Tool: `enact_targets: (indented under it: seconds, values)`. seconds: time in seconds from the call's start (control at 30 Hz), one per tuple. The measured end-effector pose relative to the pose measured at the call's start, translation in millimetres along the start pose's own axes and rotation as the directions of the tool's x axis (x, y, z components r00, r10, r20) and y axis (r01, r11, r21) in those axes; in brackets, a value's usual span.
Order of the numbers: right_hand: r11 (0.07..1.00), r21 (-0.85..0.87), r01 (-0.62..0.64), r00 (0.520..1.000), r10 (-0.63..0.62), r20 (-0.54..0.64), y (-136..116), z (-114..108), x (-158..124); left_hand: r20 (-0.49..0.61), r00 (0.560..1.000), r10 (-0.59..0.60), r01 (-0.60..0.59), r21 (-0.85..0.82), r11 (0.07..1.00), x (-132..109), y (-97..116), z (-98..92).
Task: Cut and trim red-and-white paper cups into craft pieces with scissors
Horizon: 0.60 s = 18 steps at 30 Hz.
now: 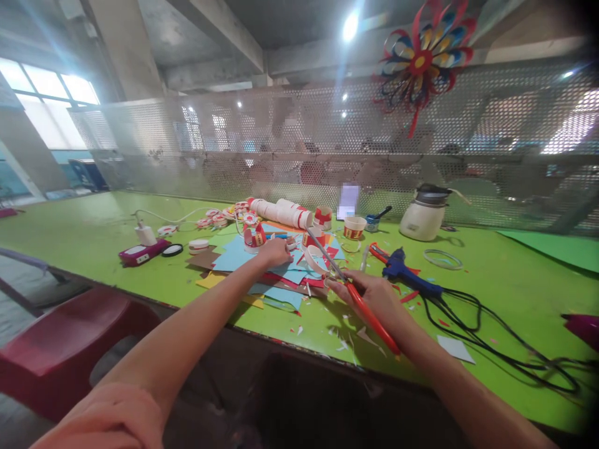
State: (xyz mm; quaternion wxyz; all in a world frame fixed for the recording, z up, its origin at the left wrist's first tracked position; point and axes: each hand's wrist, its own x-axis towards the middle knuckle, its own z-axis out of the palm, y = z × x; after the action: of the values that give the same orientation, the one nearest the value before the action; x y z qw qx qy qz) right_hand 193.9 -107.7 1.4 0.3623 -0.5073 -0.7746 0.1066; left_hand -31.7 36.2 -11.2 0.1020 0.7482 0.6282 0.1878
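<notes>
My right hand [369,296] is closed around red-handled scissors [369,315], whose metal blades point up and to the left over the paper pile. My left hand [276,252] reaches onto the light blue paper sheets [234,254], its fingers bent down; whatever they touch is too small to make out. Between the hands lies a white paper ring [316,260], close to the scissor blades. Red and white cut cups [254,238] stand around the left hand. Behind them lies a row of nested white cups [281,212].
On the green table [93,231] are a blue glue gun [412,274] with black cable, a tape ring [443,259], a white kettle [423,215], a paper cup [354,227] and a maroon power strip [143,251]. A perforated metal screen [290,137] stands behind; a red stool [70,343] is at left.
</notes>
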Motion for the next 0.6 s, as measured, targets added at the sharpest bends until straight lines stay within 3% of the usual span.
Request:
enact_targets:
  seconds: [0.17, 0.27, 0.4, 0.6]
  values:
    - [1.000, -0.003, -0.026, 0.999, 0.026, -0.021, 2, 0, 2, -0.110, 0.993, -0.039, 0.016, -0.207, 0.978, -2, -1, 5.1]
    - [1.000, -0.003, -0.031, 0.999, 0.031, -0.024, 3, 0, 3, -0.153, 0.985, -0.076, 0.010, -0.392, 0.920, -4, 0, 0.2]
    - [0.999, -0.019, -0.045, 0.998, 0.044, -0.036, 3, 0, 4, -0.112, 0.989, -0.099, -0.001, -0.669, 0.743, -8, 7, -19.3]
    - [0.996, -0.040, -0.082, 0.994, 0.078, -0.081, 7, 4, 4, -0.025, 0.997, 0.078, -0.059, -0.883, 0.466, -15, 41, -49.0]
